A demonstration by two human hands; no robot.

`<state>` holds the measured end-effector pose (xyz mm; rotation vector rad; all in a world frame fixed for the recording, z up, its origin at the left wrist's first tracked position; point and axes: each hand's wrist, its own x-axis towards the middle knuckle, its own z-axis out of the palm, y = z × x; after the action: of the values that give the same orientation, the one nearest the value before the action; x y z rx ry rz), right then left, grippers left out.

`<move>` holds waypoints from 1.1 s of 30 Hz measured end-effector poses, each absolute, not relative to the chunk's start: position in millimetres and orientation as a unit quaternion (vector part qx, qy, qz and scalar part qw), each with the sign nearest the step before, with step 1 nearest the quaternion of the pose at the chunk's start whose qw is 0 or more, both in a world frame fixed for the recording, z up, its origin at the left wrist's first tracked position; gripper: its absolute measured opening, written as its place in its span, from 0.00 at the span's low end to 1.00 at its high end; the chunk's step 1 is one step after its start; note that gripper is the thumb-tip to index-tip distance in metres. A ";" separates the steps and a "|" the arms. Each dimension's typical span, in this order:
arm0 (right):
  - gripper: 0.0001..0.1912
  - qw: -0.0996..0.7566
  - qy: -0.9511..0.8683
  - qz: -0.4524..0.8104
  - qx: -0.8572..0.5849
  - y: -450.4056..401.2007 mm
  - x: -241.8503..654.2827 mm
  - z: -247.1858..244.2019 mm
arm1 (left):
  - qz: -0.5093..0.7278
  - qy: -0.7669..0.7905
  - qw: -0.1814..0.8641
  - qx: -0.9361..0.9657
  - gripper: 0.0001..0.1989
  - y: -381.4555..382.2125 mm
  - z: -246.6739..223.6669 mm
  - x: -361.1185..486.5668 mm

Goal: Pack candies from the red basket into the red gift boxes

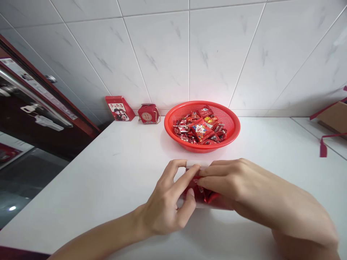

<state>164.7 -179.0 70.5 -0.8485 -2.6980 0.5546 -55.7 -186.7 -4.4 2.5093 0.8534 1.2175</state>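
Near the middle of the counter lies a small box (223, 205) with see-through-looking sides and a pale upper edge. Red wrapped candy (199, 195) shows inside it. My left hand (170, 198) is curled around the left end, its index finger at the far edge and its thumb on the near side. Bent over the right part, my right hand (230, 178) has its fingertips pressed together at the box's opening, against the candy. The right thumb and much of the box are hidden beneath that hand.
Behind my hands, a red plastic basket (235, 128) holds several wrapped candies (200, 129). A red pouch-shaped box (127, 111) and a small red box with a cord handle (149, 115) stand by the tiled wall. A cardboard box (334, 117) and a red tag (323, 148) are at right.
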 end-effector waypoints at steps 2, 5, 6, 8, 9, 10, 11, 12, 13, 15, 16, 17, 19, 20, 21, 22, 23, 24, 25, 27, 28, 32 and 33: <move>0.14 0.113 -0.931 0.177 -0.299 -185.3 165.1 65.1 | 0.424 0.276 0.099 0.857 0.33 -185.2 -6.6 -54.7; 0.14 0.102 -0.932 0.159 -0.311 -189.0 166.7 59.0 | 0.425 0.275 0.091 0.858 0.33 -184.0 -7.4 -53.7; 0.15 0.101 -0.931 0.154 -0.315 -188.4 167.3 58.6 | 0.423 0.282 0.089 0.857 0.32 -183.8 -7.3 -53.6; 0.15 0.102 -0.930 0.146 -0.321 -185.4 168.4 61.3 | 0.418 0.299 0.085 0.854 0.31 -183.6 -7.1 -53.6; 0.14 0.107 -0.928 0.145 -0.326 -183.2 168.9 64.3 | 0.417 0.305 0.084 0.852 0.30 -183.5 -7.2 -53.7; 0.14 0.117 -0.924 0.149 -0.332 -181.0 169.4 68.1 | 0.415 0.310 0.085 0.851 0.29 -183.4 -7.3 -53.8; 0.13 0.132 -0.918 0.161 -0.336 -178.7 169.9 72.5 | 0.413 0.314 0.089 0.850 0.28 -183.3 -7.6 -54.0; 0.12 0.149 -0.910 0.182 -0.340 -176.6 170.4 76.9 | 0.412 0.317 0.092 0.849 0.28 -183.2 -7.9 -54.3; 0.10 0.164 -0.901 0.210 -0.342 -174.6 171.0 81.2 | 0.411 0.318 0.096 0.849 0.27 -183.0 -8.4 -54.5; 0.07 0.183 -0.882 0.268 -0.343 -171.8 172.4 87.5 | 0.413 0.320 0.099 0.847 0.27 -182.6 -9.4 -55.0; 0.06 0.187 -0.875 0.286 -0.344 -171.1 173.0 89.2 | 0.413 0.319 0.099 0.847 0.28 -182.4 -9.9 -55.3; 0.07 0.189 -0.870 0.293 -0.348 -170.7 173.4 89.9 | 0.415 0.319 0.097 0.847 0.28 -182.3 -10.5 -55.6; 0.09 0.189 -0.870 0.284 -0.355 -171.1 172.8 88.2 | 0.418 0.319 0.095 0.845 0.27 -182.1 -11.4 -56.5; 0.09 0.188 -0.874 0.273 -0.354 -171.6 171.5 86.1 | 0.421 0.318 0.096 0.844 0.27 -182.0 -11.7 -57.1; 0.08 0.185 -0.880 0.262 -0.352 -172.2 169.4 83.4 | 0.422 0.316 0.098 0.844 0.27 -182.0 -11.8 -57.7; 0.08 0.177 -0.887 0.249 -0.347 -172.8 166.5 80.4 | 0.422 0.315 0.101 0.844 0.27 -182.0 -11.9 -58.3; 0.08 0.166 -0.895 0.233 -0.342 -173.4 163.0 77.2 | 0.420 0.313 0.106 0.845 0.26 -182.0 -11.8 -59.0; 0.08 0.153 -0.903 0.216 -0.339 -174.1 159.1 74.1 | 0.418 0.311 0.110 0.847 0.25 -181.9 -11.8 -59.5; 0.08 0.142 -0.909 0.196 -0.339 -174.8 154.9 71.1 | 0.417 0.308 0.114 0.848 0.25 -181.7 -11.7 -60.0; 0.11 0.117 -0.920 0.157 -0.340 -176.4 147.5 66.0 | 0.421 0.304 0.114 0.847 0.26 -181.0 -11.7 -60.6; 0.12 0.107 -0.924 0.141 -0.340 -177.3 144.7 64.0 | 0.425 0.302 0.113 0.846 0.27 -180.6 -11.8 -60.7; 0.14 0.087 -0.932 0.095 -0.339 -180.8 143.8 58.9 | 0.434 0.302 0.108 0.842 0.30 -180.7 -12.0 -60.5; 0.14 0.093 -0.934 0.092 -0.333 -181.6 146.4 58.7 | 0.435 0.303 0.108 0.841 0.30 -181.3 -12.3 -60.6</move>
<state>146.4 -181.6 58.7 -0.9882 -2.7726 0.2744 -60.6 -181.3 -12.3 2.4761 0.8915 1.2789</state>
